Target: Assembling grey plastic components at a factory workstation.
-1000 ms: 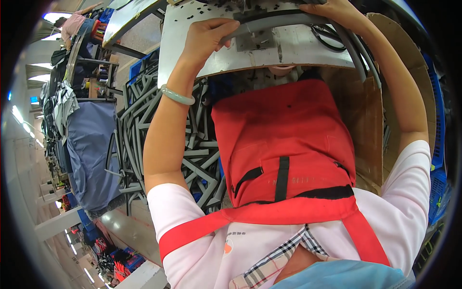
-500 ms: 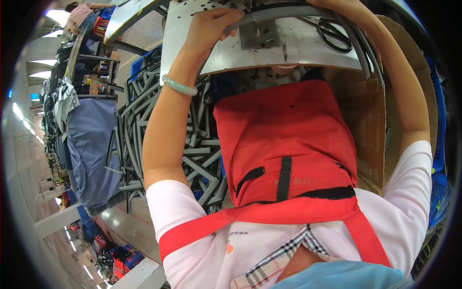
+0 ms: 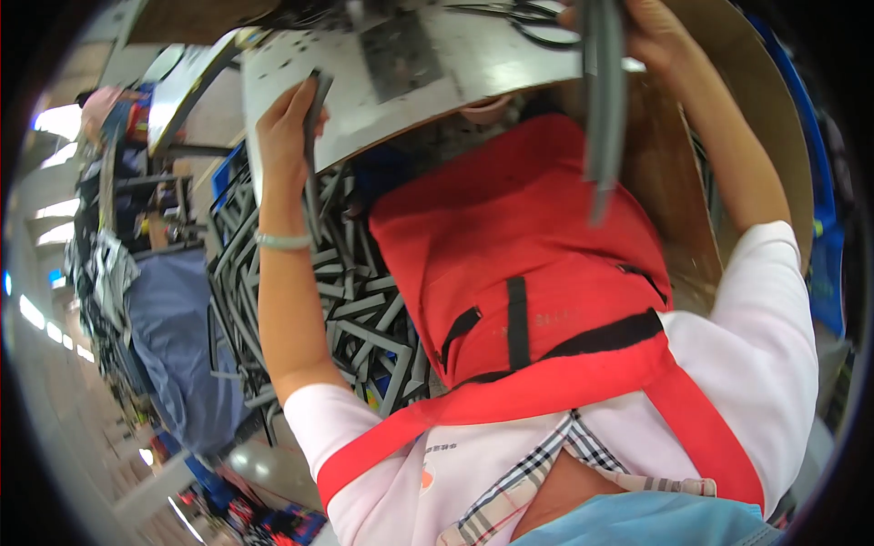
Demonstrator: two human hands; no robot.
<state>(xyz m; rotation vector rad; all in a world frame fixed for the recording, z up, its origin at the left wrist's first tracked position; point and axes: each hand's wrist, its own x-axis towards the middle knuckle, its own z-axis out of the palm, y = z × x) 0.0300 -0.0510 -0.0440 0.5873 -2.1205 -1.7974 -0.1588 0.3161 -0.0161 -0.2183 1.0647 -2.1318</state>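
Note:
My left hand is closed around a short grey strip with a dark side, held upright by the left part of the worktable. My right hand is raised at the table's right end, fingers wrapped round a bundle of long grey strips. These strips hang down in front of my red apron and are smeared by motion. Black-handled scissors lie on the table just left of the bundle. A dark square plate is set on the tabletop between my hands.
Below my left arm lies a big heap of bent grey strips. Brown cardboard stands to the right, with a blue crate beyond it. Blue-grey cloth hangs at far left. Another person is in the far background.
My hands have come down from the far side of the table. The left moved leftward with a short strip; the curved grey strip spanning both hands now hangs as a bundle from the right.

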